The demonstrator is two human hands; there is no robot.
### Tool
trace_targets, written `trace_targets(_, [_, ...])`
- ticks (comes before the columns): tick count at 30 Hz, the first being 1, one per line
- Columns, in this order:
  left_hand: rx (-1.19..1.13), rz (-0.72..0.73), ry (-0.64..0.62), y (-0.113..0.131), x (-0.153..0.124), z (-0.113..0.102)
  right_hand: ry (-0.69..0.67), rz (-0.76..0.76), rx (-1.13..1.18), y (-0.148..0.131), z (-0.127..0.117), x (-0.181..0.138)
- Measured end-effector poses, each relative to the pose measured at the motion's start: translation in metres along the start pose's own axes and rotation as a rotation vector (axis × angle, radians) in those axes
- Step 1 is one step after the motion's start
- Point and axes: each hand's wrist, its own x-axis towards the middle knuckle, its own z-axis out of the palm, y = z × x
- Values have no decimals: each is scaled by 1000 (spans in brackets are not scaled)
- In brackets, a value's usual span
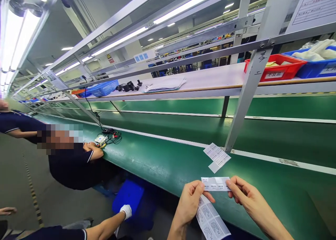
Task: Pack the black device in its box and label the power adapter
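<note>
My left hand and my right hand pinch the two ends of a short strip of printed labels, held level over the front of the green bench. One label spot on the strip's upper row looks blank white. Below my left hand hangs a longer label sheet with larger printed labels; it seems to be held by the same hand, though the grip is hidden. Beyond the strip, more label sheets lie overlapping on the bench, beside the foot of a metal post.
The green bench runs away to the left. A metal post carries a shelf with a red bin, a blue bin and papers. Co-workers sit at left; a gloved hand is near a blue stool.
</note>
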Motion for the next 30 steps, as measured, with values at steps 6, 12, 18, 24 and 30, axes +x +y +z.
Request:
trace_targets(6, [-26,9,9,-1,0,-4,-19,24,-8,2,4,4])
trace_targets(12, [-40,25,73,-5,2,-17,-44,21,-16,-1,19,23])
trace_targets(18, [-52,25,167,-11,-1,-37,-110,-13,-19,2,40,39])
trace_targets(24, [-69,28,229,-15,-8,-45,-138,-57,-13,9,58,45])
trace_targets(30, [-78,44,298,-19,-13,-58,-234,-55,-40,18,76,68])
